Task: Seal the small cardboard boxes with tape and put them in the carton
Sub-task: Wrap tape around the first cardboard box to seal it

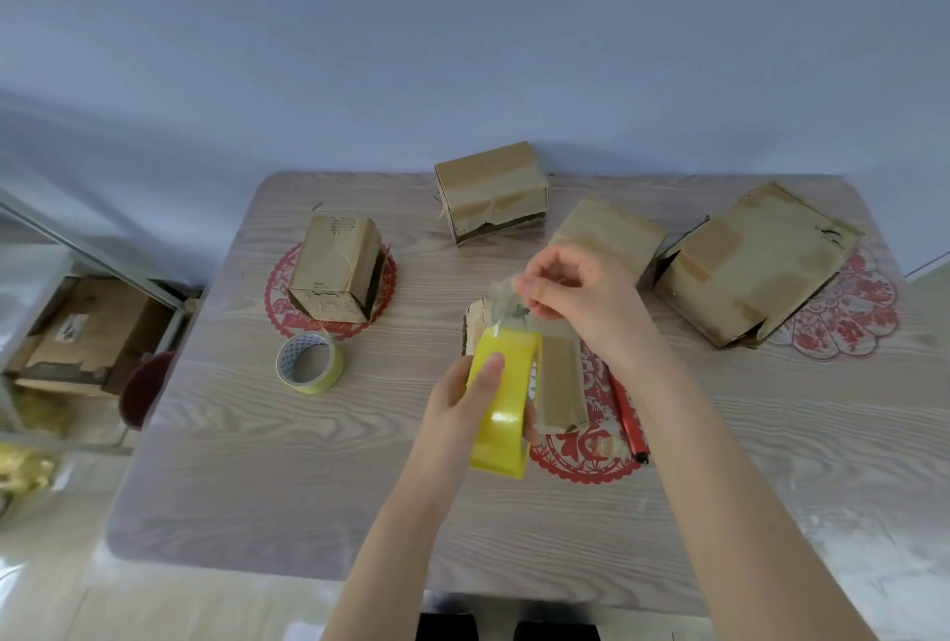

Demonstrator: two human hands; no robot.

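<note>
Head view of a wooden table [257, 460]. The left hand [460, 414] grips a yellow tape roll [506, 414] held on edge above the table, thumb pressed on the outer face and the other fingers curled round the far side. The right hand [581, 296] is raised just beyond the roll, fingers curled, thumb and fingertips pinching the crumpled free tape end [501, 298], which runs down to the top of the roll. Directly beneath both hands lies a small box [560, 383], partly hidden by the roll, resting on a red paper-cut mat [591, 468]. A red pen [628, 417] lies just right of this box, on the same mat. Four further boxes stand farther back: a left box [334, 270] on a second red mat [280, 301]; a rear box [491, 190] at the table's far edge with old tape across its face; a tilted box [609, 232] behind the right hand; and a large box [750, 265] at far right, touching the tilted box and overlapping a floral mat [848, 327]. A spare roll [310, 363] lies tilted near the left box. Which of these serves as the carton cannot be told.
</note>
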